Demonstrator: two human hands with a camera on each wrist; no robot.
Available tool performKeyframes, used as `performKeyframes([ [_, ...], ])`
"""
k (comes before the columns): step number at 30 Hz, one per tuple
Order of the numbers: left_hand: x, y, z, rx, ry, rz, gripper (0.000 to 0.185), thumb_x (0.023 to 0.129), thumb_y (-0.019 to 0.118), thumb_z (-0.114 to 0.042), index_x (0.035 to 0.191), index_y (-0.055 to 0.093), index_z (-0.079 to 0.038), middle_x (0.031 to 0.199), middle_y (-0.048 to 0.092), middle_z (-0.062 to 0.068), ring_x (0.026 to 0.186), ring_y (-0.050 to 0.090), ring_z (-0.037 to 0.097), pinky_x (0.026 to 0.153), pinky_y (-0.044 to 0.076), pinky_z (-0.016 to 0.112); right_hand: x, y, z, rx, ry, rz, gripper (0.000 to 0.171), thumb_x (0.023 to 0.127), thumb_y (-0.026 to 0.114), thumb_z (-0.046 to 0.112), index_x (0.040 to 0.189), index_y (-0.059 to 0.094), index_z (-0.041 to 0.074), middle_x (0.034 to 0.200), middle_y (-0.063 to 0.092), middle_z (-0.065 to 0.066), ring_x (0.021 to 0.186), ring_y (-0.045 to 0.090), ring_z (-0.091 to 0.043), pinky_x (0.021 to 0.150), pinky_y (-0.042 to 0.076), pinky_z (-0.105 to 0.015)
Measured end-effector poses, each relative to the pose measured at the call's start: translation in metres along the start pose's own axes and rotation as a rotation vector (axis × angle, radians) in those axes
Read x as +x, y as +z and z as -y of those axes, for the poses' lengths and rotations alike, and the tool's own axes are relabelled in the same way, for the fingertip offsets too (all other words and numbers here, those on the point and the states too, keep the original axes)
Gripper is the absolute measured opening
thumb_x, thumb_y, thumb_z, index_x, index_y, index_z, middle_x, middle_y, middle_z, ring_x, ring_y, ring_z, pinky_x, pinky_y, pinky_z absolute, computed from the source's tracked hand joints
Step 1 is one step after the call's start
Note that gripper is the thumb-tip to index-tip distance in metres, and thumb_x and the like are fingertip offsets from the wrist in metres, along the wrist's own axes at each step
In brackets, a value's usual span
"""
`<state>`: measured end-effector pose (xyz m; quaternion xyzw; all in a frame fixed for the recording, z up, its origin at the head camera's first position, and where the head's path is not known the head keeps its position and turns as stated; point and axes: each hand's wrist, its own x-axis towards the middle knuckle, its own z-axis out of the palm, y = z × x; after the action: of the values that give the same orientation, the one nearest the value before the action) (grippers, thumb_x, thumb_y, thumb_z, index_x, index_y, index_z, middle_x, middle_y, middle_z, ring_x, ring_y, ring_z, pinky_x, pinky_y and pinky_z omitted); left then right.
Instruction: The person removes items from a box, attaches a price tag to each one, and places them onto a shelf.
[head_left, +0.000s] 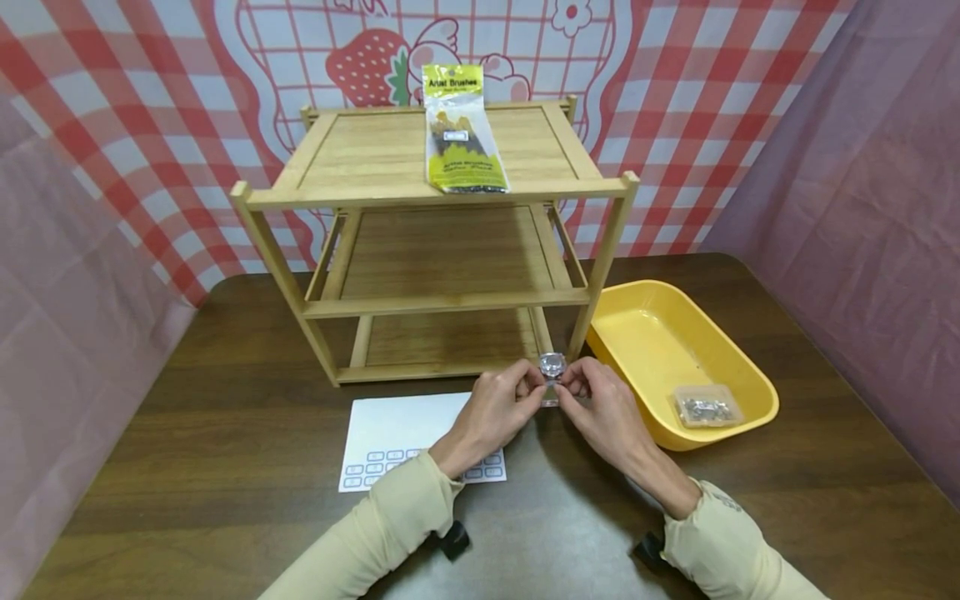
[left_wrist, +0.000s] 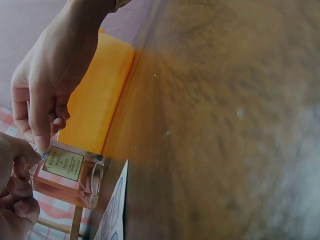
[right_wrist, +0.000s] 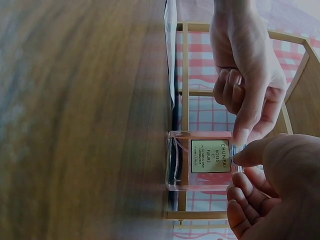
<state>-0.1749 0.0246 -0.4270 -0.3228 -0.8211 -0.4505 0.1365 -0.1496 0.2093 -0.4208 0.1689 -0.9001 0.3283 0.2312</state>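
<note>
A small square clear-glass perfume bottle [head_left: 552,377] with pinkish liquid and a pale yellow-green label is stood upright on the dark brown wooden desk [head_left: 225,392], near its middle and just in front of the bottom shelf of the bamboo rack. The bottle is held from both sides near its top: it is pinched by the fingertips of the left hand [head_left: 495,410] on one side and by the thumb and forefinger of the right hand [head_left: 603,410] on the other. In the right wrist view the label is seen plainly, while the cap is covered by fingers and cannot be made out there; in the head view a faceted clear cap seems to be visible between the two hands.

Under the left forearm, towards the desk's near edge, a white sheet of small outlined stickers [head_left: 390,433] is laid flat. Behind the bottle a three-tier light bamboo shelf rack [head_left: 442,192] is placed towards the far edge, and a yellow-and-clear packet of artist brushes [head_left: 459,133] is laid on its top tier. To the right of the rack, near the desk's right edge, a yellow oblong plastic tub [head_left: 652,333] is set, with a small clear bag of metallic pieces [head_left: 705,407] inside it. A red-and-white checked cloth with a strawberry print [head_left: 675,100] is hung behind.
</note>
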Motion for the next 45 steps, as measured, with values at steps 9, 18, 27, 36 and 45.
performKeyframes([
  [9,0.0,0.001,-0.004,0.014,-0.037,-0.007,0.005,0.092,0.072,0.0,0.093,0.068,-0.002,0.069,0.061,-0.002,0.058,0.049,0.002,0.049,0.041,0.015,0.0,0.0,0.0,-0.003,0.004,0.01,0.022,0.082,0.08,-0.006,0.092,0.063,0.003,0.082,0.061,-0.006,0.076,0.057,-0.019,0.066,0.049,-0.034],
  [18,0.001,0.004,-0.007,0.042,-0.066,-0.018,0.01,0.091,0.073,0.001,0.092,0.066,-0.005,0.069,0.061,-0.001,0.057,0.049,0.002,0.049,0.041,0.015,0.0,0.0,-0.001,-0.013,-0.012,0.005,0.021,0.082,0.08,-0.006,0.091,0.063,0.004,0.081,0.061,-0.005,0.076,0.056,-0.018,0.066,0.049,-0.035],
  [27,0.0,0.005,-0.012,0.069,-0.095,-0.038,0.011,0.091,0.074,0.0,0.092,0.065,-0.006,0.069,0.062,-0.001,0.057,0.051,0.002,0.048,0.043,0.016,0.0,0.0,-0.001,-0.021,-0.032,-0.005,0.022,0.081,0.08,-0.007,0.089,0.063,0.004,0.081,0.061,-0.005,0.075,0.057,-0.018,0.065,0.049,-0.035],
  [36,0.001,0.007,-0.013,0.099,-0.096,-0.056,0.011,0.09,0.074,-0.001,0.092,0.064,-0.006,0.069,0.065,0.001,0.057,0.055,0.004,0.048,0.043,0.015,0.0,0.0,-0.001,-0.023,-0.029,-0.006,0.021,0.082,0.08,-0.007,0.089,0.063,0.004,0.08,0.06,-0.005,0.076,0.056,-0.019,0.066,0.049,-0.036],
  [45,0.0,0.007,-0.015,0.134,-0.104,-0.055,0.012,0.09,0.075,-0.003,0.093,0.064,-0.006,0.072,0.066,0.002,0.056,0.054,0.004,0.047,0.041,0.014,0.0,0.001,-0.001,-0.021,-0.048,-0.017,0.022,0.081,0.081,-0.008,0.089,0.063,0.004,0.08,0.06,-0.005,0.077,0.057,-0.019,0.067,0.05,-0.037],
])
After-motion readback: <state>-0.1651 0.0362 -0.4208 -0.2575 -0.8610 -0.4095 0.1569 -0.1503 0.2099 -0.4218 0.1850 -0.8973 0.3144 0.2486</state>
